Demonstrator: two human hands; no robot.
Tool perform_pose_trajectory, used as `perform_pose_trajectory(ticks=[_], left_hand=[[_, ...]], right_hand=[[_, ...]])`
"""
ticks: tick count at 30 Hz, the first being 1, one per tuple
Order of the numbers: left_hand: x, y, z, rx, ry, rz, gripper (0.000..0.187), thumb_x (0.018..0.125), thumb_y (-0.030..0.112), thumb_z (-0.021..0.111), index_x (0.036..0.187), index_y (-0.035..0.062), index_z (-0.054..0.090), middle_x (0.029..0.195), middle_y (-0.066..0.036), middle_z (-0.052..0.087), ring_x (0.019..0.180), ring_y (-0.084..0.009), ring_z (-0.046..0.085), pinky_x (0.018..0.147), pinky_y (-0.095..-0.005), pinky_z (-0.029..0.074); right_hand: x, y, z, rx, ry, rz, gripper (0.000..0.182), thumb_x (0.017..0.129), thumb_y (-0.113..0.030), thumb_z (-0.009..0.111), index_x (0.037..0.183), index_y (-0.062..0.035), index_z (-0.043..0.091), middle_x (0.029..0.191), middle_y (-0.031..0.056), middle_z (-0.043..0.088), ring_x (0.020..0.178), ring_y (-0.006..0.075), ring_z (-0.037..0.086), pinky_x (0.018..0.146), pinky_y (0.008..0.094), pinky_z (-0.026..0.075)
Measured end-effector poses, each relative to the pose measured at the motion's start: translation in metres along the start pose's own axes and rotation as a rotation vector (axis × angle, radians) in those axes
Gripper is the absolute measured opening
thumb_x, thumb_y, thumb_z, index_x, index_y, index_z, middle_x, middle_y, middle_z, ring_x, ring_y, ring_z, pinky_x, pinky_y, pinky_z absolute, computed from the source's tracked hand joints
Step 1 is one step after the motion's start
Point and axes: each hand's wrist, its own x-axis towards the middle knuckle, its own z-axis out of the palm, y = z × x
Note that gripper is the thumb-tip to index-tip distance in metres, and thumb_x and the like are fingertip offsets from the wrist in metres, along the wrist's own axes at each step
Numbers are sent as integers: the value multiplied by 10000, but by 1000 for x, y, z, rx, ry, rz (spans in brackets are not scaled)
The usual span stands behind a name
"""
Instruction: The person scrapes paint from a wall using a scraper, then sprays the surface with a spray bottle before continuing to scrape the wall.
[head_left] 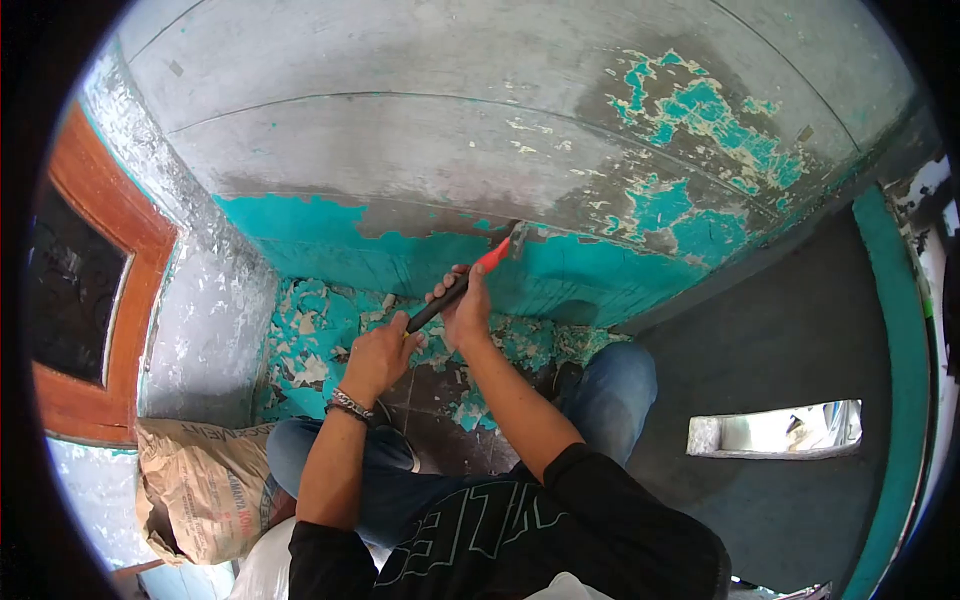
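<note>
A crumpled brown paper sack [205, 490] sits near a wooden frame [112, 198] around a dark pane [75, 290].

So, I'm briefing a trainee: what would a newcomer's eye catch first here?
Probably the turquoise paint, a ragged band low on the grey wall. Then the red-and-black scraper at its upper edge, gripped by the left hand and right hand, and the flakes strewn below.

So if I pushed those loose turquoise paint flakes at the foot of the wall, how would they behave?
The paint flakes look thin, so they're probably light and easily scattered. Their jagged edges suggest they could be brittle and snap. They overlap loosely on the floor, so a push would likely bunch them up.
</note>
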Motion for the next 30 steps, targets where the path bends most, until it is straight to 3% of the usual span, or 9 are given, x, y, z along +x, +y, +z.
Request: perform_pose_trajectory(ticks=[12, 20, 30], left_hand=[[5, -10, 14, 83, 67, 48, 286, 885, 285, 547, 982, 31, 458, 713, -181, 613, 685, -372, 615, 573, -460, 482], [14, 5, 13, 63, -22, 26, 306, 889, 296, 539, 1009, 26, 462, 719, -191, 614, 678, -383, 612, 582, -473, 483], [28, 15, 20, 112, 11, 117, 298, 879, 291, 566, 985, 43, 439, 676, -166, 605, 653, -351, 618, 550, -454, 484]], right_hand=[[6, -4, -10, -25, -145, 48, 444, 918, -514, 439, 971, -73, 411, 770, 48, 465, 697, 195, 532, 696, 434, 502], [4, -20, -15, -40, -95, 30, 436, 925, -518, 414, 952, -83, 419, 775, 36, 461, 705, 195, 514, 699, 429, 477], [7, -34, -25, -92, -85, -47, 445, 931, -520, 396, 958, -77, 434, 784, 44, 488, 725, 211, 550, 706, 438, 499]])
